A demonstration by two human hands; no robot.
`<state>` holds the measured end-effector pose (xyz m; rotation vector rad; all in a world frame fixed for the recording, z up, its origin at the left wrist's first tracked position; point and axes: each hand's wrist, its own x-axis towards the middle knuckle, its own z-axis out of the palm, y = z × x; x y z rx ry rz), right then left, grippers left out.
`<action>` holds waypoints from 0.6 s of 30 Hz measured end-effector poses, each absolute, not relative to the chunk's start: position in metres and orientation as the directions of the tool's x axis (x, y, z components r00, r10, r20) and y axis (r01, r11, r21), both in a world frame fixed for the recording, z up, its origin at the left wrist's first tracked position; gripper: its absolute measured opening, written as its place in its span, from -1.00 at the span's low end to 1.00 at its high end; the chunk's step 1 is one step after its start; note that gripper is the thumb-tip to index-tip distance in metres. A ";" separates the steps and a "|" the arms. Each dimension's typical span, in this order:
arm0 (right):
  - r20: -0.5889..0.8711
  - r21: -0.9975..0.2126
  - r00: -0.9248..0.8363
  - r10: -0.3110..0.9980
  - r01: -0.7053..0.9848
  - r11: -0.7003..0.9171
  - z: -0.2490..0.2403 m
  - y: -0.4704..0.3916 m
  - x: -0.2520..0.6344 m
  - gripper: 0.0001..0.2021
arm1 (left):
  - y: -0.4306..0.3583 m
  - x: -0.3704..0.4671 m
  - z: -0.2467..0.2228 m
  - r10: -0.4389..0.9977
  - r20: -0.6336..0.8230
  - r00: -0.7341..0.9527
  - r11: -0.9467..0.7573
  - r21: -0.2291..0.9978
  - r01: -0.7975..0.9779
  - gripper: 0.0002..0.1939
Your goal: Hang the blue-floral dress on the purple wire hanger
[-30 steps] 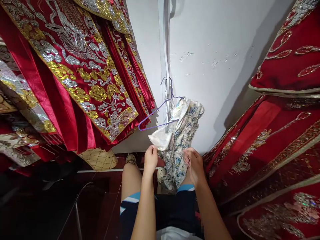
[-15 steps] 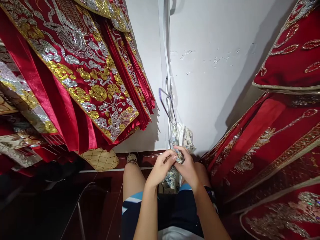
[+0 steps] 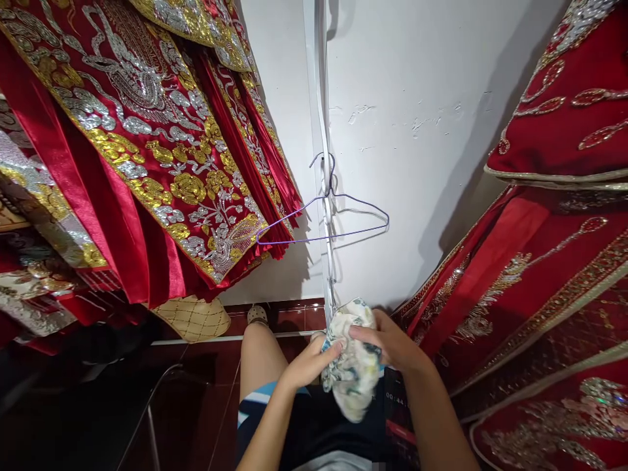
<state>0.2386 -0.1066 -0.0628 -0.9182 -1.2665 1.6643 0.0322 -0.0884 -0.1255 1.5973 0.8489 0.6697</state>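
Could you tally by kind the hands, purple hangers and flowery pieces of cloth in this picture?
Hands: 2 (left hand, right hand)
Purple hanger: 1, hung up with nothing on it
Flowery cloth: 1, bunched in both hands
Total: 4

Hanger (image 3: 297, 241) before the wall (image 3: 402, 65), above the garment (image 3: 354, 366) in both hands (image 3: 305, 366), costumes (image 3: 189, 190) at left, gowns (image 3: 524, 261) at right.

Sequined red garments (image 3: 189, 190) flank a scuffed white wall (image 3: 407, 85)
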 end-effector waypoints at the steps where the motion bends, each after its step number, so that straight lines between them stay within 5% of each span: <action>1: -0.035 -0.965 -0.416 0.909 -0.222 -0.138 -0.055 -0.107 0.247 -0.67 | -0.090 0.025 -0.130 0.807 -0.053 0.588 -0.112 0.964 0.241 -0.44; 4: 0.064 -0.976 -0.314 0.947 -0.216 -0.006 -0.033 -0.096 0.271 -0.73 | -0.089 -0.002 -0.128 0.825 -0.073 0.561 -0.233 0.860 0.455 -0.51; 9: 0.390 -0.883 0.044 0.920 0.300 0.360 -0.013 -0.033 0.272 -0.75 | -0.065 -0.053 -0.086 0.917 0.076 0.392 -0.380 0.468 0.798 -0.50; 11: 0.498 -0.817 0.059 0.865 0.368 0.444 -0.013 0.000 0.263 -0.88 | -0.056 -0.066 -0.066 0.912 0.140 0.385 -0.409 0.343 0.846 -0.50; 12: 0.526 -0.796 0.041 0.849 0.377 0.474 -0.014 0.016 0.259 -0.77 | -0.051 -0.070 -0.057 0.907 0.171 0.385 -0.420 0.300 0.857 -0.51; 15: 0.525 -0.765 -0.046 0.850 0.412 0.495 -0.019 0.056 0.250 -0.58 | -0.041 -0.074 -0.032 0.928 0.215 0.306 -0.346 0.182 0.921 -0.53; 18: 0.469 -0.755 -0.103 0.877 0.467 0.459 -0.025 0.076 0.248 -0.84 | -0.032 -0.071 -0.017 0.986 0.134 0.096 -0.107 0.076 0.991 -0.48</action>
